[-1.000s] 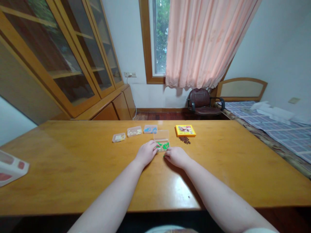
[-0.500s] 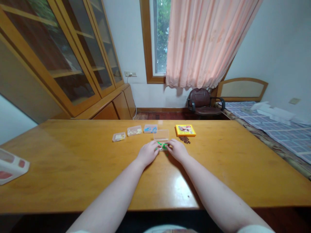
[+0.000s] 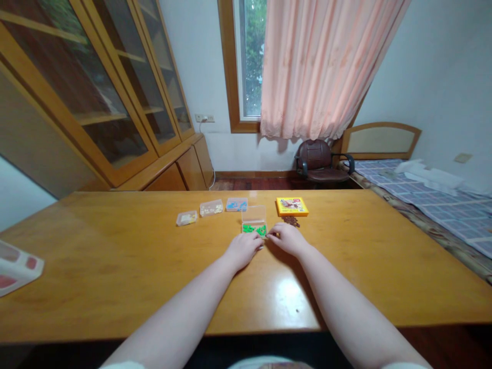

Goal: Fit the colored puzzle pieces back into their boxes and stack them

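Observation:
A clear plastic box (image 3: pixel 253 214) stands with its lid raised, and small green pieces (image 3: pixel 249 228) lie inside it. My left hand (image 3: pixel 245 249) is at the front of the box, fingers bent and closed near the tabletop; whatever they hold, if anything, is hidden. Just right of the box is my right hand (image 3: pixel 286 237), its thumb and fingertips pinched together close to the box's edge. Anything in that pinch is too small to make out. Behind the right hand lies a pile of small brown pieces (image 3: pixel 291 221).
Other clear boxes hold blue pieces (image 3: pixel 237 204), cream pieces (image 3: pixel 211 208) and pale yellow pieces (image 3: pixel 187 218) on the wooden table (image 3: pixel 126 266). A yellow box (image 3: pixel 292 206) lies behind the brown pile. A white object with red panels (image 3: pixel 19 267) sits at the left edge.
My left hand has moved from the box's left side to its front, nearer to me. The right hand has shifted slightly right, off the box, so the green pieces now show more fully.

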Tool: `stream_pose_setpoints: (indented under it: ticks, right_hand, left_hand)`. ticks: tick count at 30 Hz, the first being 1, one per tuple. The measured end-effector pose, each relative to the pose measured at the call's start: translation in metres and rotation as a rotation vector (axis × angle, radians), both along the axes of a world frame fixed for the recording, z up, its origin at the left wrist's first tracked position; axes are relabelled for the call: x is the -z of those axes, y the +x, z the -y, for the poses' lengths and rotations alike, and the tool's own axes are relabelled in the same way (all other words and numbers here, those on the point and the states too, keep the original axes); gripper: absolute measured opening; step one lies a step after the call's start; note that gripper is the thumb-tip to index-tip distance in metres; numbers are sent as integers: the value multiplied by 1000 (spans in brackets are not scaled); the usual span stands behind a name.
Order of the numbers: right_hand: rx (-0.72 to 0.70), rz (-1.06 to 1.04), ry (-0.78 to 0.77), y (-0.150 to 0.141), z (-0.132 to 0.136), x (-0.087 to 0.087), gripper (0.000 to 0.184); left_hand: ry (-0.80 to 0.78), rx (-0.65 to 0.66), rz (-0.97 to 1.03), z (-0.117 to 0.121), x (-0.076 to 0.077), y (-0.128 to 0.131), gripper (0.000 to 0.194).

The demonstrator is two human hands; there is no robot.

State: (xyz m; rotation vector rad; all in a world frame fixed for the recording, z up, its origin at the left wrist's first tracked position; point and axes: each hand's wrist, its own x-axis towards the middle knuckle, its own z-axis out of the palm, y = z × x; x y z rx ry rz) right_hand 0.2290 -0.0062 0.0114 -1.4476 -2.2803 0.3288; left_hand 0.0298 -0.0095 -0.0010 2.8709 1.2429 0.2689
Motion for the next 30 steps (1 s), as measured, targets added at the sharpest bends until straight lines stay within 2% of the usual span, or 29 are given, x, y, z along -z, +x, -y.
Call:
stream_pose_setpoints:
  ticks: [6,12,14,16,18,20,22,25,30]
  right_hand:
    - [-11,-31,3,-1,0,1,17]
    - [72,-93,78,-1,-4,7,20]
    - [92,-151,100,-1,-6,11,19]
    - [109,-223,127,-2,-9,15,19]
    - [114,-290,157,-5,-11,20,34]
    - [94,-322,159,-9,-15,26,69]
    - [63,-328,108,-13,-19,32,102]
    - [22,-364,3,-17,-24,42,125]
    - [23,-438,-2,-16,-24,42,127]
  left_hand:
    - [-2,17,69,-4,0,-7,12]
    - [39,-160,366,-16,3,-15,19]
    - [19,-198,411,-20,5,-18,27]
    - [41,-253,477,-24,9,-22,49]
    - [61,-314,536,-27,13,-26,81]
    - [-5,-340,548,-31,19,-28,111]
    - [-129,-324,535,-34,23,-29,127]
    - [-239,-270,559,-38,27,-29,130]
    - [-181,-218,618,-36,23,-29,126]
